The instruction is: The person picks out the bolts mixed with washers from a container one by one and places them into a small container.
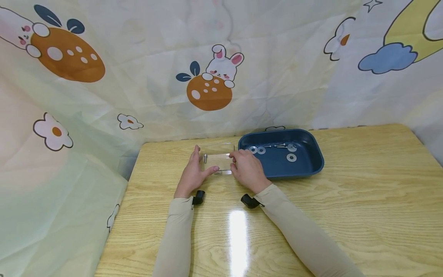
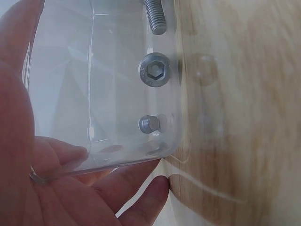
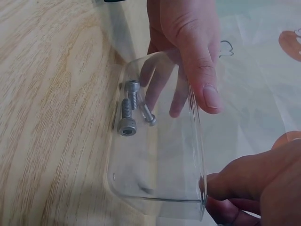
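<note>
A clear see-through box (image 1: 219,163) sits on the wooden table, left of a dark blue tray. Three silver socket-head bolts (image 3: 127,123) lie inside it, along the bottom near its left end in the head view. My left hand (image 1: 194,175) holds that end, thumb along the near side and fingers spread behind the end wall. From the other side, my right hand (image 1: 248,169) pinches the rim with curled fingers, as the right wrist view shows. In the left wrist view one bolt head (image 2: 155,69) faces the camera through the clear wall.
The blue tray (image 1: 273,166) stands close beside my right hand. It contains several flat washers (image 1: 292,154) and a few thin screws (image 1: 281,146). A patterned cloth (image 1: 277,88) hangs behind the table and along its left side.
</note>
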{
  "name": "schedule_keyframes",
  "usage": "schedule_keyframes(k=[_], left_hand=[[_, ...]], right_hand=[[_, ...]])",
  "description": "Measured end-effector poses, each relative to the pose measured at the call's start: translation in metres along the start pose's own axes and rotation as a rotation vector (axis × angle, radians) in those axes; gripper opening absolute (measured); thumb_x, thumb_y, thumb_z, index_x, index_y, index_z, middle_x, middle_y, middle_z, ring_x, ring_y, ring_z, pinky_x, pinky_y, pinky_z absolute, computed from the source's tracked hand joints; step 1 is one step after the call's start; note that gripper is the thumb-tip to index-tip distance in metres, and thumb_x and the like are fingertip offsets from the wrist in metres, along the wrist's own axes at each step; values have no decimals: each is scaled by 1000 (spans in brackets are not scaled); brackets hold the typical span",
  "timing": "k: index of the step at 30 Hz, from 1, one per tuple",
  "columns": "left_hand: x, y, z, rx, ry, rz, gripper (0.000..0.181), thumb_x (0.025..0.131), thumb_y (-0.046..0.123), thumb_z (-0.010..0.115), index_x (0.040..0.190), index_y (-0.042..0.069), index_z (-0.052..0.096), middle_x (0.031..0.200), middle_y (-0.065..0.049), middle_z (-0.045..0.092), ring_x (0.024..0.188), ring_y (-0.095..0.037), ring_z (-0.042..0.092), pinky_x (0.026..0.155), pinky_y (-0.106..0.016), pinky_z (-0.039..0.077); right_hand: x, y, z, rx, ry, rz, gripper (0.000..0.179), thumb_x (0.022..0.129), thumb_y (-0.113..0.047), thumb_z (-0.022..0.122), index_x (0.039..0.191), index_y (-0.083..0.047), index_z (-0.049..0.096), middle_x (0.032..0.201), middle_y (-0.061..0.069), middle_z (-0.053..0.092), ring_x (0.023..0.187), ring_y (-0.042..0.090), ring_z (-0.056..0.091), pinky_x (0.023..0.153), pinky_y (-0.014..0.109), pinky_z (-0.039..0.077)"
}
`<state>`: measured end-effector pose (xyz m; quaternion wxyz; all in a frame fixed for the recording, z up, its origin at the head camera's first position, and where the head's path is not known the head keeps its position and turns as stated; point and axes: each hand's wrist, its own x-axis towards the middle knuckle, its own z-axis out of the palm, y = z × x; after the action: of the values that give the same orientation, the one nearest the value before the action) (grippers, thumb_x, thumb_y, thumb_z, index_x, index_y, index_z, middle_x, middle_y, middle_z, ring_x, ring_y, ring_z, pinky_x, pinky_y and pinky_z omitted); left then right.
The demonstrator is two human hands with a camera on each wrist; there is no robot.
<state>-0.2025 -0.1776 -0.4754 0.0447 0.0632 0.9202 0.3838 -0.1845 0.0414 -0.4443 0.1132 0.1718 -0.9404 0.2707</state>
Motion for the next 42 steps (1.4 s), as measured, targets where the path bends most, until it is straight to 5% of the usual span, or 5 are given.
schedule_keyframes(k=[8, 20, 42], left_hand=[[0, 0, 0, 11, -1, -6, 116, 86, 54, 75, 163, 11, -2, 168, -5, 13, 144, -31, 38, 114, -53, 32], [0, 1, 0, 21, -6, -1, 117, 86, 54, 76, 162, 10, -1, 168, -8, 12, 148, -33, 28, 117, -52, 27], [-1, 1, -2, 16, -11, -12, 118, 85, 55, 75, 163, 11, -1, 168, -4, 10, 146, -34, 31, 117, -54, 27]], right_hand=[[-1, 1, -1, 18, 4, -2, 18, 90, -6, 71, 107, -3, 75, 92, 6, 68, 84, 22, 60, 67, 35, 53], [-5, 13, -13, 26, 112, -15, 17, 93, -10, 69, 109, -6, 74, 95, 7, 66, 81, 23, 57, 58, 36, 50], [-9, 60, -38, -17, 82, 43, 20, 93, -9, 69, 111, -1, 73, 100, 14, 66, 88, 30, 59, 67, 43, 54]])
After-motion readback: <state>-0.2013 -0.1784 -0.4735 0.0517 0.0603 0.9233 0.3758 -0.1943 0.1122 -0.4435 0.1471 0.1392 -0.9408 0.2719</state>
